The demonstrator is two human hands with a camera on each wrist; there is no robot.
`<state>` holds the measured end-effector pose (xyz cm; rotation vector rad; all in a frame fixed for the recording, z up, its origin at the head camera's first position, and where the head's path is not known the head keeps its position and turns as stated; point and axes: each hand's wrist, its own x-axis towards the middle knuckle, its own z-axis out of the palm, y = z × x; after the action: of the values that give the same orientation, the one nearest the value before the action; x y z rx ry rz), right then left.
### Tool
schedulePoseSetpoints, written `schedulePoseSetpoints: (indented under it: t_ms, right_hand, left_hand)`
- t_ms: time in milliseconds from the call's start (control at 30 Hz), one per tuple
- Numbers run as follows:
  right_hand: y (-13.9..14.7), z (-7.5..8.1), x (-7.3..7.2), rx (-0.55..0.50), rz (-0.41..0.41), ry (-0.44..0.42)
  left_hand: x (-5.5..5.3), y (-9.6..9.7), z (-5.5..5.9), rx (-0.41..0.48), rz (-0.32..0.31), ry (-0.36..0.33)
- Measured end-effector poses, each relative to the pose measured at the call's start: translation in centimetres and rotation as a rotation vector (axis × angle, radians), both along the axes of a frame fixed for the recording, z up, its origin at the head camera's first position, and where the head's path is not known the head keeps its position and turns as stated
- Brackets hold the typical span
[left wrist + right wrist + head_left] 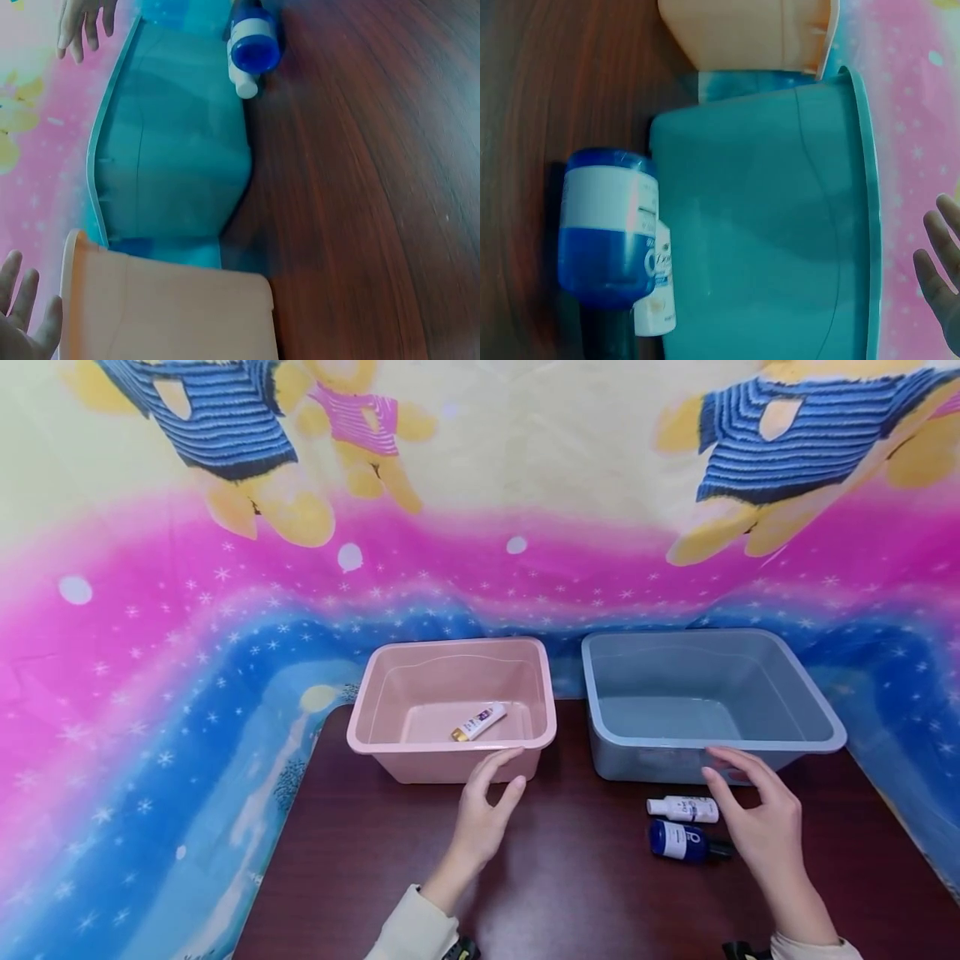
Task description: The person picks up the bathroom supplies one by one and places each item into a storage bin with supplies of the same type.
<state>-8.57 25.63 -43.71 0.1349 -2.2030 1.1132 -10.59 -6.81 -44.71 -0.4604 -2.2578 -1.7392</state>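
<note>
My left hand (482,817) hovers in front of the pink bin (390,762), its fingers apart with nothing between them. Inside that bin lies a white tube with a gold cap (480,722). Beside the bottles my right hand (767,828) is held with thumb and fingers spread, also holding nothing. A small white bottle (690,810) lies on its side before the blue-grey bin (645,760). Next to it, nearer to me, lies a dark blue bottle (677,841) with a white label and a black top; the right wrist view shows the blue bottle (607,259) close up.
Both bins stand side by side at the back of the dark wooden table (360,860), a narrow gap between them. Behind them hangs a printed cloth (450,568) with cartoon bears. No item shows inside the blue-grey bin.
</note>
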Motion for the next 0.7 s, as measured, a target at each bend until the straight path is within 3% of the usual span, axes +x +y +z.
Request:
schedulePoseSetpoints:
  t_ms: [333, 500, 700]
  right_hand:
    - [1.8, -0.9, 0.7, 0.001, -0.042, -0.007]
    - [2.7, -1.1, 1.2, 0.033, -0.089, -0.049]
    - [3.9, -1.4, 1.7, 0.052, -0.120, -0.063]
  left_hand:
    - [-0.2, 1.8, -0.5, 0.005, -0.063, 0.000]
    - [-0.3, 2.8, -0.7, 0.009, -0.090, -0.016]
    - [0.7, 3.7, 2.3, 0.006, -0.113, -0.085]
